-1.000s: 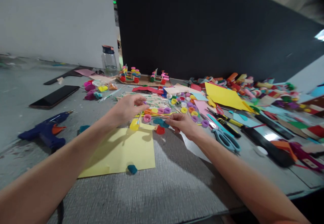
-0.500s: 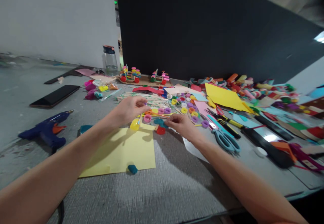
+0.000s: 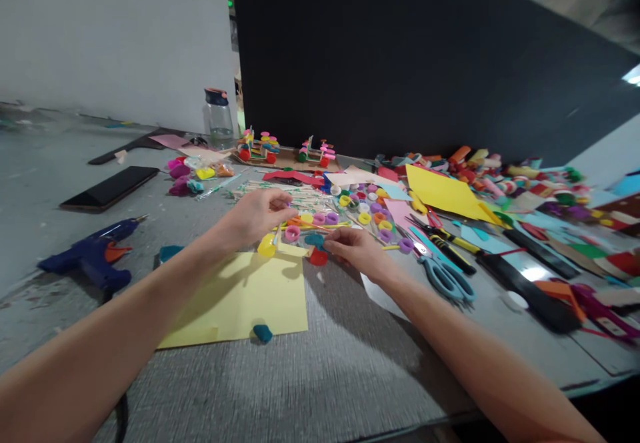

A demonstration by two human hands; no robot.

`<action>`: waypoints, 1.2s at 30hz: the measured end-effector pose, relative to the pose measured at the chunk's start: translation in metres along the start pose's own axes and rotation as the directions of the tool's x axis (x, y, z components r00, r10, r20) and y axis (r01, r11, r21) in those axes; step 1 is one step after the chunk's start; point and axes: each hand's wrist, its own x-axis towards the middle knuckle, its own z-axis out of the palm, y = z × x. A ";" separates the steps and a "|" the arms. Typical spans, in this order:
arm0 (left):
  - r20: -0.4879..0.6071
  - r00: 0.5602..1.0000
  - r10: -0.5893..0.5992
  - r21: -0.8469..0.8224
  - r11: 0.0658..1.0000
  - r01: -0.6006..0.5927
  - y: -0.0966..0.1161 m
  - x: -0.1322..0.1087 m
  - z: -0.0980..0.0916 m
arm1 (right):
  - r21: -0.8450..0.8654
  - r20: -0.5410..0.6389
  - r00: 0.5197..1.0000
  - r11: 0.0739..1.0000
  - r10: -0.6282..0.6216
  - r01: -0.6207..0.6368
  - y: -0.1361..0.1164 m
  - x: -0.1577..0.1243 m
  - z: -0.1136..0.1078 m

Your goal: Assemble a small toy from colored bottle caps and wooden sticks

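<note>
Between my hands stands a small craft model with a strip of pale yellow card (image 3: 293, 250) and caps around it: a yellow cap (image 3: 267, 245), a teal cap (image 3: 315, 239) and a red cap (image 3: 318, 257). My left hand (image 3: 257, 216) hovers above its left side with thumb and fingers drawn together; what they hold, if anything, is hidden. My right hand (image 3: 356, 251) is closed in a pinch at the model's right side, fingertips beside the teal and red caps. Whatever lies in that pinch is too small to make out. A pink cap (image 3: 292, 233) lies just behind the model.
Yellow paper (image 3: 255, 296) lies under my left forearm, a blue glue gun (image 3: 93, 253) to its left. Scissors (image 3: 447, 279) and pliers (image 3: 453, 249) lie on the right. Loose caps (image 3: 364, 218) and sticks (image 3: 300, 196) spread behind. Two finished-looking toy cars (image 3: 257, 146) stand at the back.
My right hand's fingertips have moved slightly down, from the teal cap toward the red cap. My left hand stays almost where it was.
</note>
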 end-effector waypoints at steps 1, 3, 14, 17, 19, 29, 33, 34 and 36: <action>-0.001 1.000 0.002 0.001 1.000 -0.002 0.000 0.000 0.000 | 0.019 0.006 1.000 1.000 0.009 -0.009 0.000 0.000 0.001; -0.006 1.000 0.000 0.006 1.000 0.000 0.001 -0.001 0.000 | 0.049 0.007 1.000 0.999 0.020 -0.020 0.001 0.001 0.003; -0.014 1.000 0.003 0.026 1.000 -0.003 -0.002 -0.001 0.002 | 0.035 0.034 0.999 0.999 0.019 -0.020 0.008 0.005 0.000; -0.027 1.000 0.003 0.022 1.000 -0.003 -0.003 -0.001 0.001 | -0.038 -0.011 1.000 0.999 -0.024 0.024 0.005 0.000 -0.012; -0.028 1.000 0.010 0.015 1.000 -0.009 -0.005 -0.001 0.001 | -0.118 -0.086 0.990 0.988 -0.108 0.097 0.003 -0.006 -0.018; -0.034 0.999 0.015 -0.005 1.000 -0.015 -0.006 -0.001 0.001 | -0.726 0.192 0.698 0.379 -0.690 0.574 0.017 -0.023 -0.011; -0.035 0.999 0.031 -0.007 0.999 -0.031 -0.005 -0.002 0.000 | -0.758 0.214 0.670 0.312 -0.711 0.573 0.024 -0.022 -0.009; -0.037 0.999 0.035 -0.003 0.999 -0.035 -0.004 -0.003 -0.001 | -0.758 0.224 0.666 0.303 -0.712 0.578 0.024 -0.022 -0.009; -0.044 0.998 0.035 0.006 0.999 -0.034 -0.003 -0.003 -0.001 | -0.756 0.245 0.665 0.290 -0.705 0.587 0.024 -0.023 -0.009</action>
